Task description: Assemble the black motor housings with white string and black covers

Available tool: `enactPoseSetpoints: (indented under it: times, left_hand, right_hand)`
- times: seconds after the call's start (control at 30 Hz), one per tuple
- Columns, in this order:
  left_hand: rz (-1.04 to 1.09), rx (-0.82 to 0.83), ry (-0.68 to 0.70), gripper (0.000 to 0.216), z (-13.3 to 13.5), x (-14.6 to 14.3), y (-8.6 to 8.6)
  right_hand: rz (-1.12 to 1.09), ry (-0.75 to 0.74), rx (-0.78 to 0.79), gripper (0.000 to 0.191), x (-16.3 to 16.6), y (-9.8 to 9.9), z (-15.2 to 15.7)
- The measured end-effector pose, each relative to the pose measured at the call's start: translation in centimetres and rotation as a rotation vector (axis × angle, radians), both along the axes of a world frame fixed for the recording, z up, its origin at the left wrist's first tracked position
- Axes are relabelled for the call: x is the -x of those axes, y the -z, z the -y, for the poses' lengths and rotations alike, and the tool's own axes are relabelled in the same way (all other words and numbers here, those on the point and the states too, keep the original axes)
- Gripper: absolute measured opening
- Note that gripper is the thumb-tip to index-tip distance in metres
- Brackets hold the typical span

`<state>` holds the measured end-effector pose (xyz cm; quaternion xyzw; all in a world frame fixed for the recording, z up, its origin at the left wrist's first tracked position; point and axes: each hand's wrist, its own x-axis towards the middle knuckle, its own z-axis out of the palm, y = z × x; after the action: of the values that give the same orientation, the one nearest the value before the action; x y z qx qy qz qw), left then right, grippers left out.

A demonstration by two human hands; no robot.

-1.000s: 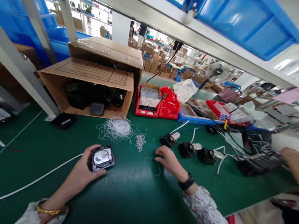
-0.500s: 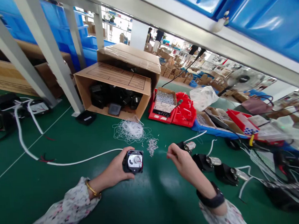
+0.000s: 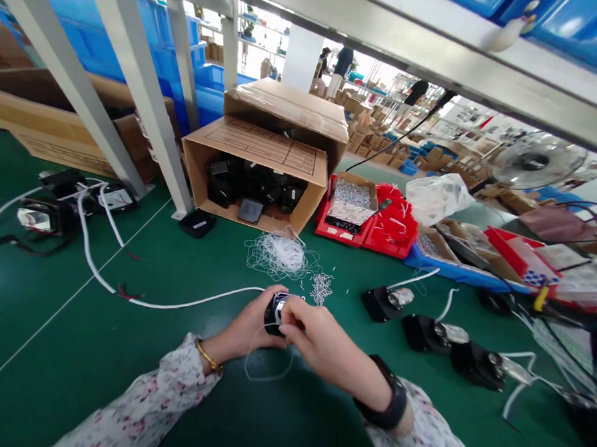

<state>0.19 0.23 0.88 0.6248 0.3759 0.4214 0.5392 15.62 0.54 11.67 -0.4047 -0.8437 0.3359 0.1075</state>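
My left hand is wrapped round a small black square housing that has a pale inner plate. A white cable runs left from behind this hand. My right hand is closed in a pinch at the housing's right side and covers much of it. From the pinch a thin clear loop of cord hangs down below both hands. Just beyond them lie a tangled pile of similar clear loops and a heap of small screws.
An open cardboard box of black housings stands behind. Red trays and a blue tray line the back right. Black housings with clear lamp parts lie at right. Cabled lamp units are at left, near metal posts.
My right hand has moved left onto the housing, and the clear loop now shows hanging beneath. My left hand still holds the housing, which is tilted more. The whole view has shifted.
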Motion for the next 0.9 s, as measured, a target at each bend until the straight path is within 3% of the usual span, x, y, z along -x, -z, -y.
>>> enactPoseSetpoints:
  times: [0.1, 0.37, 0.57, 0.7, 0.9]
  left_hand:
    - [-0.045, -0.017, -0.031, 0.080, -0.1, 0.0, 0.4]
    - [-0.012, 0.013, -0.018, 0.082, -0.1, 0.0, 0.3]
    - [-0.057, 0.041, -0.058, 0.088, 0.5, -0.1, 0.0]
    - [-0.059, 0.086, -0.126, 0.101, 1.3, -0.4, 0.2]
    - [-0.014, 0.156, -0.166, 0.108, 1.8, -0.9, 0.7]
  right_hand:
    - [-0.011, 0.051, -0.014, 0.017, -0.1, 1.2, -1.1]
    - [-0.022, 0.083, 0.047, 0.017, -1.7, 0.2, -2.9]
    - [0.010, 0.061, -0.154, 0.019, -1.8, 2.6, -5.1]
    - [0.025, 0.025, -0.088, 0.017, -1.5, 3.4, -6.2]
    - [0.040, 0.027, -0.009, 0.015, -0.6, 2.9, -6.3]
